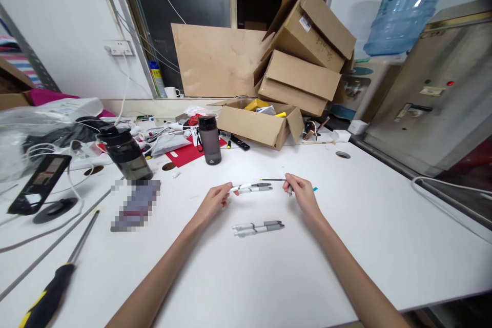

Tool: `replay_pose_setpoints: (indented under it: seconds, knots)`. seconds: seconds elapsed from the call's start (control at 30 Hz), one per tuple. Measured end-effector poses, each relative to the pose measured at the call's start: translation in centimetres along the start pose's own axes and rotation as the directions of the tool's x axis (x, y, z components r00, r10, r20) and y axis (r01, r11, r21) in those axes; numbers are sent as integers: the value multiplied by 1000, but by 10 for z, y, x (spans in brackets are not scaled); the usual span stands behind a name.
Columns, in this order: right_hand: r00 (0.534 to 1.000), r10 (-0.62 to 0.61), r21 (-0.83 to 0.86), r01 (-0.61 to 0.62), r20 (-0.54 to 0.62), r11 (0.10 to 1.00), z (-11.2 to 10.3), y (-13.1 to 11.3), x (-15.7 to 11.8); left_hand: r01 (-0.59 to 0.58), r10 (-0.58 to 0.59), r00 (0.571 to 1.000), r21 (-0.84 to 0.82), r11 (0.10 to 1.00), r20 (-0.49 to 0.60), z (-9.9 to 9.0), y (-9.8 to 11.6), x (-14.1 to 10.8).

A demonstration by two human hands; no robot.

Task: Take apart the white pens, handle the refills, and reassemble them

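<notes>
My left hand [216, 202] is closed on the rear end of a white and grey pen at the middle of the white table [215, 277]. Beside that pen lies another similar pen [261, 189], pointing right. My right hand [299, 190] pinches a thin dark refill [272, 180] whose yellowish tip points left; a small grey piece shows under its fingers. Nearer to me, two more white and grey pens [258, 228] lie side by side. A small blue-green bit [315, 189] shows just right of my right hand.
A dark bottle [209, 142], a remote [240, 143] and an open cardboard box [253, 125] stand or lie behind my hands. Left are another bottle [125, 154], a phone [40, 184] on a stand and a screwdriver [54, 287]. A water dispenser [426, 87] is at right.
</notes>
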State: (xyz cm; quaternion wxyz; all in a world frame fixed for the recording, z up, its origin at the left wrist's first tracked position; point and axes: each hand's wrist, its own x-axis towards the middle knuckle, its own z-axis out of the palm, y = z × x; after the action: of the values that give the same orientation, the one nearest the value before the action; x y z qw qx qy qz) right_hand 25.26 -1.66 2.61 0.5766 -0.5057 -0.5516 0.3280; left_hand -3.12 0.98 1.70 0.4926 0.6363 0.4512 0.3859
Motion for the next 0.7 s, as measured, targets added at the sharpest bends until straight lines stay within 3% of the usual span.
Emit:
replay_pose_setpoints:
  seconds: [0.53,0.7]
  knots:
    - [998,-2,-44,5,58,999,2,1,-3,-1,1,1000,-34,999,13,0,3,-1]
    - [990,-8,-87,20,141,996,5,-1,-7,-17,17,999,-2,1000,39,0,1,-1]
